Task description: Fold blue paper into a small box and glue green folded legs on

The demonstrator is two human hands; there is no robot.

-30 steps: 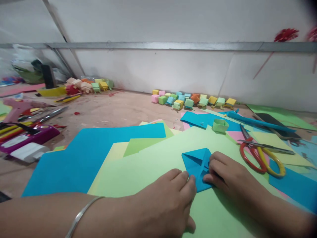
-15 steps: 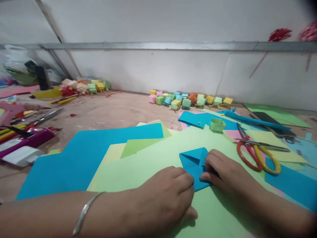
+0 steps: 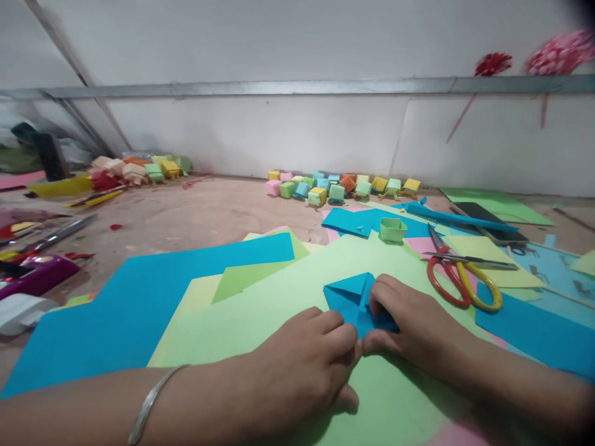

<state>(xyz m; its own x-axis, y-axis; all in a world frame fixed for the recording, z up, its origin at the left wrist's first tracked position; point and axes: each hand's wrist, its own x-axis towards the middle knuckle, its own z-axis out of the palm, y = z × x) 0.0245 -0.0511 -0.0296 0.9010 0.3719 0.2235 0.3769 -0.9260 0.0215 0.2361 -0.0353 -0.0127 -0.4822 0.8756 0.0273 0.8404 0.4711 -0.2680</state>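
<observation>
Folded blue paper (image 3: 346, 297): small piece with diagonal creases, lying flat on a large light green sheet (image 3: 279, 310) at centre of the table (image 3: 209, 210).
Right hand (image 3: 409, 322): fingers curled over the near right part of the folded blue paper, pressing it down; thumb tip at its near edge.
Left hand (image 3: 302, 365): knuckles bent, fingertips pinching the near corner of the same paper, almost touching the right thumb. Thin metal bangle (image 3: 151, 402) on the left wrist.
Large blue sheet (image 3: 139, 297): left of the light green sheet, partly under it.
Scissors (image 3: 460, 279): red and yellow handles, lying closed on loose sheets just right of the hands.
Small green paper box (image 3: 393, 229): open top, beyond the folded paper, on blue and pink sheets.
Row of small paper cubes (image 3: 339, 184): mixed colours, along the foot of the wall; a second cluster (image 3: 139, 168) far left.
Purple case (image 3: 35, 275): left edge of the table, among pens.
Red paper flowers (image 3: 493, 62): on the wall, upper right.
</observation>
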